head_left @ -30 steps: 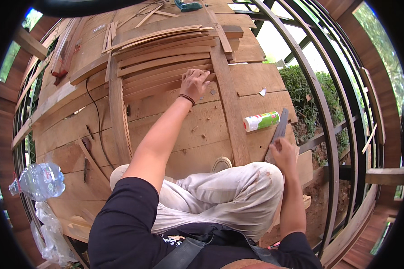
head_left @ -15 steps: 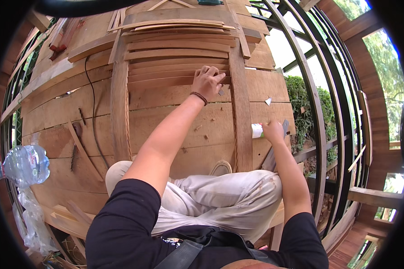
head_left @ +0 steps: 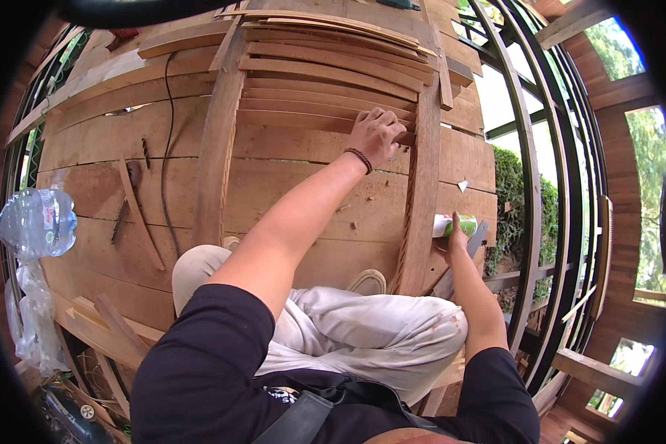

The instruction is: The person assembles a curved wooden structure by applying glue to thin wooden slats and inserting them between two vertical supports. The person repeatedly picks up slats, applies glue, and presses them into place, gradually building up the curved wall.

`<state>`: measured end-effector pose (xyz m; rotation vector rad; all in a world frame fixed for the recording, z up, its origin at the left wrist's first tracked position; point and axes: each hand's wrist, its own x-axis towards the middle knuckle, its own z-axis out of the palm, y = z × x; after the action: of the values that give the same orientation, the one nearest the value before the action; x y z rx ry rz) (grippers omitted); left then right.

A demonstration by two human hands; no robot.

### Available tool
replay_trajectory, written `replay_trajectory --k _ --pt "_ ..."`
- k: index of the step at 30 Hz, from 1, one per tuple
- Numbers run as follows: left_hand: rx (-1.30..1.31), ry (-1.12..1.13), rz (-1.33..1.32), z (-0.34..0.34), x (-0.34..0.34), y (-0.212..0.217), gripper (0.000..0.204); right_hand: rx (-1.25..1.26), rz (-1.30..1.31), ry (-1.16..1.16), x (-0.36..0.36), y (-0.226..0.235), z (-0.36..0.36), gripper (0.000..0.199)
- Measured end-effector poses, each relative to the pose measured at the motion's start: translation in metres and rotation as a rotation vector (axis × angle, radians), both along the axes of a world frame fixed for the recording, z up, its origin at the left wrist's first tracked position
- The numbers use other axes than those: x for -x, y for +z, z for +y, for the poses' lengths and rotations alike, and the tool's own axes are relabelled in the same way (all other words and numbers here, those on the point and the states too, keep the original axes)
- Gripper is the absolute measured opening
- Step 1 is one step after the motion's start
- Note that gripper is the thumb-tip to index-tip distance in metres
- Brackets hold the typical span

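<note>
A wooden frame with two upright side rails [head_left: 220, 148] lies before me, with several thin wooden slats [head_left: 303, 95] set crosswise between them. My left hand [head_left: 377, 137] is closed, its fingers bent around the right end of the lowest slat [head_left: 296, 120], close to the right rail [head_left: 424, 155]. The fingertips are partly hidden. To the right of that rail, my right hand [head_left: 457, 238] is wrapped around a white and green cylindrical container [head_left: 444, 224], held on its side. A flat grey metal blade [head_left: 479, 234] lies just beyond the hand.
Loose wooden strips [head_left: 333, 28] rest across the frame's far end. A black cable [head_left: 167, 148] runs along the left boards, near a narrow wood strip [head_left: 140, 214] and a drill bit [head_left: 145, 152]. A large clear plastic bottle [head_left: 41, 224] is at far left. Dark metal railings [head_left: 529, 148] border the right.
The view has shifted, so the frame sits farther right. My right hand has turned the container, showing more of its green side. My left hand stays at the lowest slat's end.
</note>
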<state>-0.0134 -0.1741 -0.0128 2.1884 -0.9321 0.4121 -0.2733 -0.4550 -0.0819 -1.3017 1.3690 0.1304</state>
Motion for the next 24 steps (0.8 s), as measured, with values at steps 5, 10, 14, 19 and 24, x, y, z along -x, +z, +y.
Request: replay_trajectory --k 5,10,14,19,24 --pt "0.023 -0.027 0.032 -0.003 0.001 -0.001 0.030 0.079 -0.076 -0.181 -0.021 0.001 -0.005 0.055" --pt "0.011 -0.029 0.054 -0.001 0.004 -0.003 0.032 0.640 -0.441 -0.071 -0.035 0.081 0.020 0.060" --pt "-0.015 -0.021 0.066 0.002 0.001 0.001 0.032 0.787 -0.907 0.156 -0.066 0.185 0.059 0.056" --pt "0.032 -0.049 0.063 0.000 -0.003 -0.004 0.029 0.764 -1.066 0.490 -0.119 0.246 0.107 0.048" --pt "0.057 -0.066 0.052 -0.002 -0.003 -0.008 0.037 0.919 -0.889 0.691 -0.172 0.232 0.144 0.056"
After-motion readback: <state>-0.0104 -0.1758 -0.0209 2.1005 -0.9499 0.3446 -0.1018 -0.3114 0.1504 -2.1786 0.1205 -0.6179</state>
